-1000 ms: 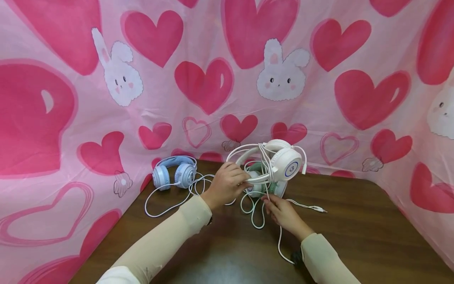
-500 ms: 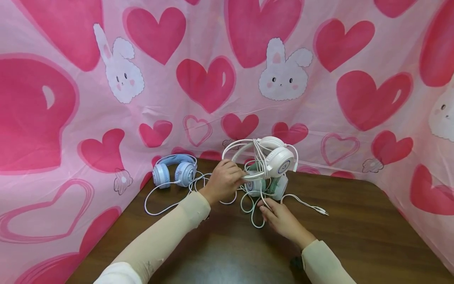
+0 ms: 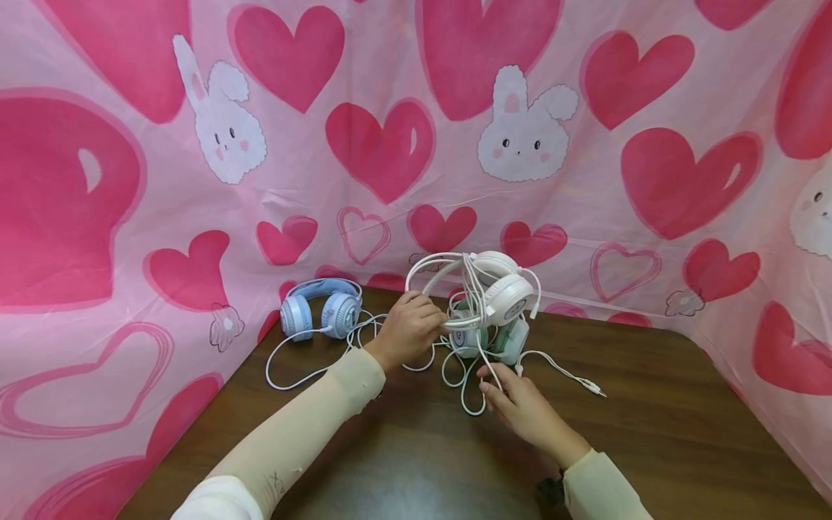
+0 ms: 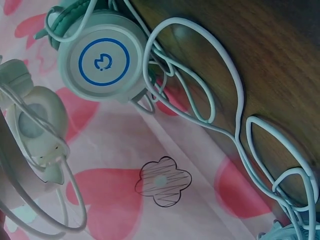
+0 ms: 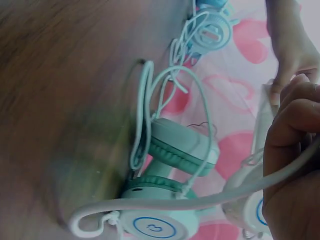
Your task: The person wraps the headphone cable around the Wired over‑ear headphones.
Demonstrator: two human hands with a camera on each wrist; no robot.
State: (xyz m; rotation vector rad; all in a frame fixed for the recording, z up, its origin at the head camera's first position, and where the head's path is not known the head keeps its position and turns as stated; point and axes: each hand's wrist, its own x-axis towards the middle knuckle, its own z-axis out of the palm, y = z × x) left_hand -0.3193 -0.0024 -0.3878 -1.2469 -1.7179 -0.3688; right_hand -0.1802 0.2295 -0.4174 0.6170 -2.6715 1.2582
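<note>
In the head view, my left hand (image 3: 408, 331) grips the headband of white headphones (image 3: 510, 297), held up in the air. Several turns of white cable (image 3: 473, 289) are wound round the headband and an earcup. My right hand (image 3: 529, 415), lower and to the right, pinches a length of this cable coming down from the headphones. The right wrist view shows the cable (image 5: 200, 201) running into the curled right fingers. Just behind and below the held pair, white-and-green headphones (image 3: 513, 341) lie on the table, partly hidden. Their round earcup (image 4: 102, 62) shows in the left wrist view.
Blue headphones (image 3: 341, 315) stand at the back left of the brown wooden table (image 3: 416, 462), with their cable (image 3: 276, 368) looped beside them. A white plug end (image 3: 593, 388) lies to the right. A pink heart-patterned cloth (image 3: 442, 166) hangs behind the table.
The white headphones have shifted a little left and turned, so the earcup's logo faces down more. The cable tail hanging below my right hand has gone from view.
</note>
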